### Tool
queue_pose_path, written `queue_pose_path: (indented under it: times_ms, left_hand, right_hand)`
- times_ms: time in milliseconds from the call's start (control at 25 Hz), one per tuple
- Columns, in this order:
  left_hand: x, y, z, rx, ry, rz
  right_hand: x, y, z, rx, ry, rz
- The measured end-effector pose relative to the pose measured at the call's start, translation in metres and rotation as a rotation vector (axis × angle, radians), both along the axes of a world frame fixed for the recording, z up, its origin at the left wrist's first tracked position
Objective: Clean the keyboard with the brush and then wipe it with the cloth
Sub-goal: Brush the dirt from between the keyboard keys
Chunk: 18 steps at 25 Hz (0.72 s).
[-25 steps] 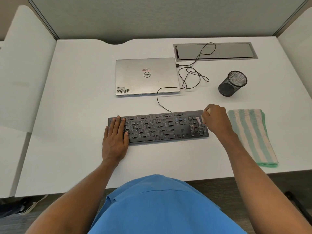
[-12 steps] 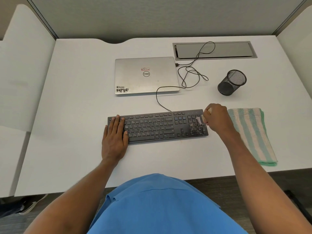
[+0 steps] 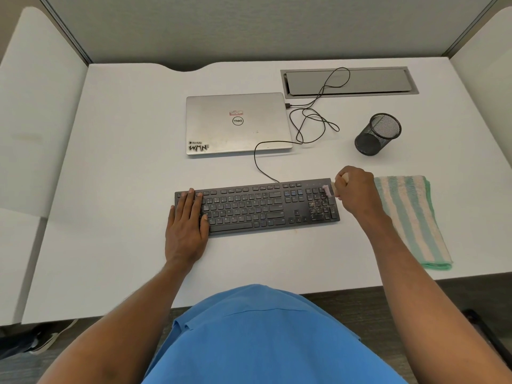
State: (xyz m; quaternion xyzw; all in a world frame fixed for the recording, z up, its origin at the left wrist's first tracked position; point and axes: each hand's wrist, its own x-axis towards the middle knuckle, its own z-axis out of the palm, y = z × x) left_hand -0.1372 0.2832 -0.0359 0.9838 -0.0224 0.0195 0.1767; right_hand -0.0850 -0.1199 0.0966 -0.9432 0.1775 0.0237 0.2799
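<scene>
Black and flat, the keyboard (image 3: 257, 207) lies lengthwise on the matte white worktop (image 3: 119, 195), its low keys in even rows. The left hand (image 3: 187, 225) lies palm down on the keyboard's left end. Its fingers are straight and together over the keys, its heel is on the worktop, and it grips nothing. The right hand (image 3: 356, 192) is a fist at the keyboard's far right corner, curled round the pale handle of the brush (image 3: 327, 190). The handle's end pokes out of the fist, and the short pale bristles touch the top right keys of the number pad. Just right of that hand lies the cloth (image 3: 410, 217), soft terry in green and cream stripes, folded into a long strip flat on the worktop. Behind the keyboard sits a shut silver laptop (image 3: 238, 123) with stickers on its lid, and a thin black cable (image 3: 255, 157) loops beside it. A round black wire-mesh cup (image 3: 378, 134) stands farther right.
</scene>
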Motion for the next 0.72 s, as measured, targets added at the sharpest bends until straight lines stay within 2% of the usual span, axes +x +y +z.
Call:
queue_pose_path:
  times_ms: [160, 320, 440, 720]
  left_hand:
    - [0.0, 0.0, 0.0, 0.0, 0.001, 0.0]
    - [0.001, 0.0, -0.001, -0.003, -0.006, 0.002]
    - [0.0, 0.0, -0.001, 0.004, -0.005, 0.0]
    - [0.0, 0.001, -0.001, 0.001, -0.004, 0.004]
  right_hand:
    - [0.0, -0.007, 0.006, -0.077, 0.113, 0.04]
    - [0.001, -0.004, 0.005, -0.018, -0.004, 0.011]
    - [-0.005, 0.002, 0.001, 0.038, -0.023, 0.009]
    - [-0.006, -0.005, 0.006, -0.001, 0.128, 0.041]
